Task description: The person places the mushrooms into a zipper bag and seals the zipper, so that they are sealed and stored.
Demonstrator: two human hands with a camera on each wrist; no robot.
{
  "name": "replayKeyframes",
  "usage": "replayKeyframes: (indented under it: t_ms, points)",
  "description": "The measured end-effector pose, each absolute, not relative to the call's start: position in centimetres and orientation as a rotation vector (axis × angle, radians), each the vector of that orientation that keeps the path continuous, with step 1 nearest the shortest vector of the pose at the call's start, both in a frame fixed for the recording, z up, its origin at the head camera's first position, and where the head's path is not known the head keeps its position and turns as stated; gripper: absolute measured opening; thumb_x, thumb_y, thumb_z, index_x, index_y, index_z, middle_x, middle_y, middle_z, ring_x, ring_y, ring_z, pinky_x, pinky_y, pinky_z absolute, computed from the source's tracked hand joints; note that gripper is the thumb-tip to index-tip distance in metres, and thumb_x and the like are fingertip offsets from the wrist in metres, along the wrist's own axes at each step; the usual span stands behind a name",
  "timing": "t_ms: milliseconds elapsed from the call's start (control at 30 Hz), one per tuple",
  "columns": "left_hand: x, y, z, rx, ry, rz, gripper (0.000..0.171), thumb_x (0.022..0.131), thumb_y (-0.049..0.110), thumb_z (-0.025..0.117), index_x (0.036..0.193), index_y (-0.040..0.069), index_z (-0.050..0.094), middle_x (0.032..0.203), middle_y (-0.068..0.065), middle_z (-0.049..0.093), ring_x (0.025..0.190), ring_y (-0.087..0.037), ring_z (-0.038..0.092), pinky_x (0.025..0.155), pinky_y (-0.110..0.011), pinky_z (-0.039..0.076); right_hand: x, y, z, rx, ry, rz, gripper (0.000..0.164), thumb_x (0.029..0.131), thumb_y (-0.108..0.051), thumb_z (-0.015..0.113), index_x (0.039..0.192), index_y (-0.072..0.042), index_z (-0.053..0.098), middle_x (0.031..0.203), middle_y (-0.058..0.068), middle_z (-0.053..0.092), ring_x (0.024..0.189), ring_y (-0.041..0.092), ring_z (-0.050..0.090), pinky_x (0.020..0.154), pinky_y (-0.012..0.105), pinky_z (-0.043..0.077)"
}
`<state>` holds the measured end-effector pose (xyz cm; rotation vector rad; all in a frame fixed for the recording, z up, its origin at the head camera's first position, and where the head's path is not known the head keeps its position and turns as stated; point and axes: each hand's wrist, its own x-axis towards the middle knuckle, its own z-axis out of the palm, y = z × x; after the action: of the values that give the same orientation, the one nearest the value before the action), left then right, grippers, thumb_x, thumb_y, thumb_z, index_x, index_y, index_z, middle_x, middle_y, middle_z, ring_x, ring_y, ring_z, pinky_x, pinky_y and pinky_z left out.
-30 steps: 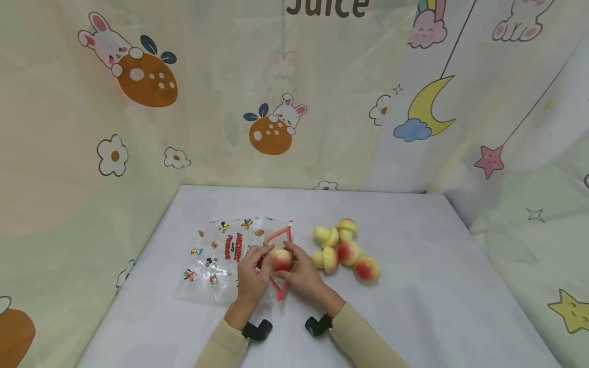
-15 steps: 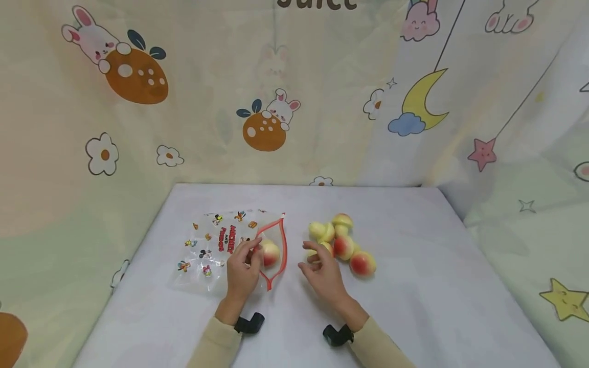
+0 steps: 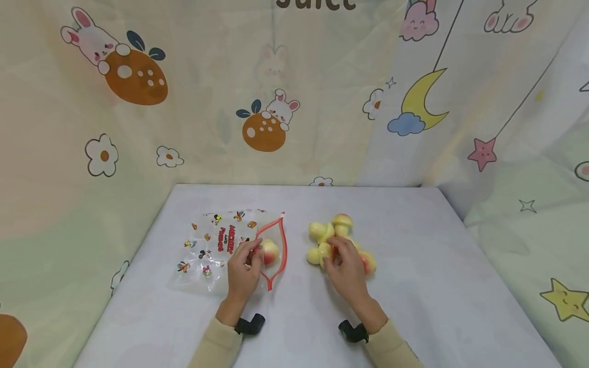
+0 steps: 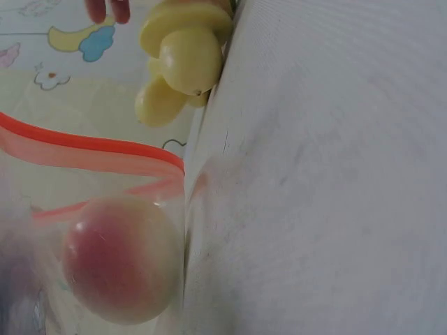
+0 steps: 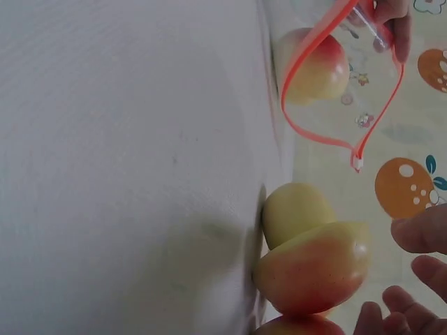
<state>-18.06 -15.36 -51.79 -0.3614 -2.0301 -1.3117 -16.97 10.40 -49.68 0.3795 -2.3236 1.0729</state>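
My left hand [image 3: 244, 268] pinches the near edge of a clear zip bag [image 3: 198, 278] printed with cartoon figures, by its red-rimmed mouth [image 3: 284, 243]. Just inside that mouth lies a toy mushroom [image 3: 270, 252], its cap red and pale yellow; the left wrist view shows its rounded cap [image 4: 122, 258] close up. My right hand [image 3: 348, 271] hovers over a cluster of similar mushrooms, fingers parted and bent. In the right wrist view its fingers stand apart from the nearest mushroom [image 5: 314, 269]. The hand partly hides some of the cluster in the head view.
Several mushrooms lie close together right of the bag, among them one at the back [image 3: 342, 222], one at the left [image 3: 317, 231] and one at the right [image 3: 368, 263]. A white table [image 3: 437, 286] bears everything, and a printed cloth [image 3: 322, 128] hangs behind it.
The right hand has let go of the mushroom in the bag's mouth and moved right, over the cluster. My left hand keeps its pinch on the bag.
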Motion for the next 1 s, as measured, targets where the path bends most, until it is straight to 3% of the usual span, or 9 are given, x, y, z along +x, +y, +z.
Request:
replayKeyframes:
  t_ms: [200, 333, 467, 667, 1000]
  points:
    - [-18.3, -15.1, -51.9, -0.408, -1.997, -1.328, 0.03, 0.085, -0.011, 0.059, 0.111, -0.001, 0.069, 0.094, -0.008, 0.067, 0.064, -0.012, 0.052, 0.054, -0.013, 0.045, -16.7, 10.4, -50.6, 0.317, -2.548, 0.921, 0.058, 0.071, -0.008, 0.082, 0.125, -0.002, 0.062, 0.123, 0.014, 0.058, 0.112, 0.031, 0.058, 0.093, 0.045, 0.049]
    - [-18.4, -15.0, -52.0, -0.416, -1.997, -1.344, 0.029, 0.085, -0.011, 0.058, 0.11, -0.002, 0.069, 0.092, -0.009, 0.067, 0.064, -0.013, 0.051, 0.053, -0.014, 0.043, -16.4, 10.3, -50.9, 0.292, -2.603, 0.928, 0.058, 0.072, -0.007, 0.082, 0.125, -0.003, 0.062, 0.125, 0.014, 0.057, 0.115, 0.03, 0.057, 0.095, 0.045, 0.049]
    - [-18.3, -15.1, -51.8, -0.404, -2.002, -1.323, 0.029, 0.086, -0.01, 0.06, 0.111, 0.0, 0.069, 0.093, -0.009, 0.067, 0.065, -0.012, 0.05, 0.054, -0.014, 0.043, -16.4, 10.1, -51.1, 0.275, -2.613, 0.972, 0.054, 0.073, -0.006, 0.079, 0.124, -0.006, 0.062, 0.123, 0.011, 0.057, 0.113, 0.026, 0.057, 0.094, 0.042, 0.049]
    - [-18.2, -15.2, -51.6, -0.402, -2.013, -1.306, 0.03, 0.088, -0.007, 0.059, 0.114, 0.004, 0.069, 0.095, -0.008, 0.067, 0.067, -0.011, 0.05, 0.056, -0.014, 0.045, -16.6, 9.8, -51.3, 0.291, -2.617, 1.072, 0.057, 0.072, -0.008, 0.082, 0.126, -0.01, 0.061, 0.123, 0.009, 0.056, 0.099, 0.02, 0.056, 0.075, 0.033, 0.051]
    - [-18.0, -15.4, -51.7, -0.403, -1.997, -1.315, 0.028, 0.087, -0.009, 0.059, 0.112, 0.0, 0.069, 0.094, -0.006, 0.067, 0.064, -0.011, 0.051, 0.054, -0.015, 0.045, -17.2, 9.2, -52.1, 0.239, -2.611, 1.314, 0.063, 0.071, -0.005, 0.084, 0.128, -0.008, 0.058, 0.123, 0.009, 0.059, 0.099, 0.021, 0.061, 0.078, 0.033, 0.056]
